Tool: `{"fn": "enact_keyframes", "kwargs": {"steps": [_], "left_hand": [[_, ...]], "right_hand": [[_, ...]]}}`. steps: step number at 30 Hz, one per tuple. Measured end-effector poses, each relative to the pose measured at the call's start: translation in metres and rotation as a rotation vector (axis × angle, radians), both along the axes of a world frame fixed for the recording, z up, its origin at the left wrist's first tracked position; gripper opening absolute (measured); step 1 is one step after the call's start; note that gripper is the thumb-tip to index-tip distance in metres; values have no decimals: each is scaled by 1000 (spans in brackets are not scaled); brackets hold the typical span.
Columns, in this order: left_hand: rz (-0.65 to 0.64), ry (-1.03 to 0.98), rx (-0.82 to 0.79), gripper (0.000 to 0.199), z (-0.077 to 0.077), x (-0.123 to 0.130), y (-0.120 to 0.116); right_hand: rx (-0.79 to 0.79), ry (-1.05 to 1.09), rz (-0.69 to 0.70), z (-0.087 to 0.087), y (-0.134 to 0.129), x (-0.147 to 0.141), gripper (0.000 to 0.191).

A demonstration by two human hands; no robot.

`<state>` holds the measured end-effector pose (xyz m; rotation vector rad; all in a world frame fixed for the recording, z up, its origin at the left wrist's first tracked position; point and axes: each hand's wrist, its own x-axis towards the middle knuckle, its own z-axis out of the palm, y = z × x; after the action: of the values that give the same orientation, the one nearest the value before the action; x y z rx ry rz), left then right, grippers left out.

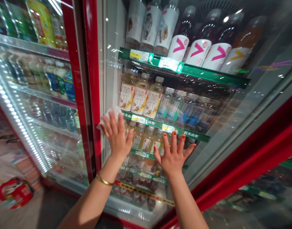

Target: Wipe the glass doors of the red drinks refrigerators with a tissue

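My left hand [117, 135], with a gold bangle [104, 180] on its wrist, presses a thin white cloth [116, 111] against the glass door [195, 84] near the door's left edge. The cloth lies under its fingers and sticks out past the fingertips; whether it is paper or fabric I cannot tell. Lower and to the right, my right hand [173, 156] holds nothing. Its fingers, with orange-red nails, are spread against or just in front of the same glass. Behind the door, bottles [154, 98] stand on green-edged shelves [195, 71].
A red door frame [91, 79] runs along the left of the glass, and another red frame [243, 165] crosses at the right. Another lit drinks cooler [38, 86] stands at the left. On the floor at lower left lies a red package [16, 192].
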<state>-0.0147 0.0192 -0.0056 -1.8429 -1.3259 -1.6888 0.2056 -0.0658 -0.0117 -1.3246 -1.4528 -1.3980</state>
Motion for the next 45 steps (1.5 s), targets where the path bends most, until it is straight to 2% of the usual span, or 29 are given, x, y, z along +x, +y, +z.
{"fn": "enact_keyframes", "kwargs": {"steps": [2,3,5,7,9,10,12,15,16,17,18,20,22,23,24,25,27,29,30,31,32,34,36,37,38,39,41,43,45], "left_hand": [[-48,148,90,82,14,19,-6],[-70,227,124,82,9,25,-10],[-102,334,148,84,-19,25,-17],[-99,320,103,86,-51,9,-15],[-55,169,4,87,-62,-10,-7],[-35,74,-45,85,-55,-17,-2],[-20,-65,-86,82,-21,-16,5],[-59,22,27,79,37,18,-4],[-78,110,86,78,44,33,-12],[-101,204,137,78,42,47,-20],[-123,286,174,78,32,58,-29],[-149,374,180,78,-7,64,-41],[-124,336,101,79,-44,49,-40],[-97,273,47,79,-51,37,-34],[-69,188,-2,78,-49,25,-27],[-44,93,-39,77,-37,16,-18],[-15,-77,-48,76,8,15,-6],[-18,-96,29,75,56,40,-8],[-41,-29,81,75,71,59,-15],[-73,63,142,74,77,80,-24],[-113,168,199,74,73,98,-36],[-185,342,277,75,41,121,-55],[-209,409,271,77,0,116,-62],[-199,398,237,79,-14,105,-60],[-175,355,196,80,-20,91,-55],[-144,288,156,82,-17,77,-47],[-78,115,93,82,15,62,-33],[-43,11,88,79,58,74,-30],[-74,129,157,77,85,108,-40]], "right_hand": [[-7,15,-6,-3,1,-1,91],[-8,20,-12,-4,1,-1,91],[-8,21,-27,-6,1,-1,90],[-16,20,-36,-8,1,-2,92],[-28,23,-33,-8,2,-3,94],[-31,24,-28,-7,2,-4,96],[-28,23,-18,-4,0,-6,96],[-72,13,10,4,-12,-6,91],[-95,11,18,7,-18,-3,88],[-111,13,20,11,-24,1,86],[-112,21,16,15,-31,7,85],[-80,57,-14,22,-40,22,86],[-53,95,-39,28,-44,34,90],[-57,109,-40,30,-44,38,93],[-68,120,-34,32,-43,39,96],[-81,129,-21,35,-41,39,99],[-101,141,-4,40,-38,36,100],[-93,125,-13,44,-38,38,91],[-79,106,-26,45,-40,42,84],[-62,90,-43,44,-42,48,79],[-44,80,-61,41,-45,56,75],[-15,85,-88,29,-49,73,75],[12,105,-97,13,-50,87,78],[24,111,-93,4,-49,91,79],[36,114,-85,-3,-47,93,80],[49,117,-77,-9,-45,93,81],[67,123,-57,-15,-42,92,85],[75,128,-37,-15,-41,90,88],[72,131,-19,-13,-42,91,87]]}}
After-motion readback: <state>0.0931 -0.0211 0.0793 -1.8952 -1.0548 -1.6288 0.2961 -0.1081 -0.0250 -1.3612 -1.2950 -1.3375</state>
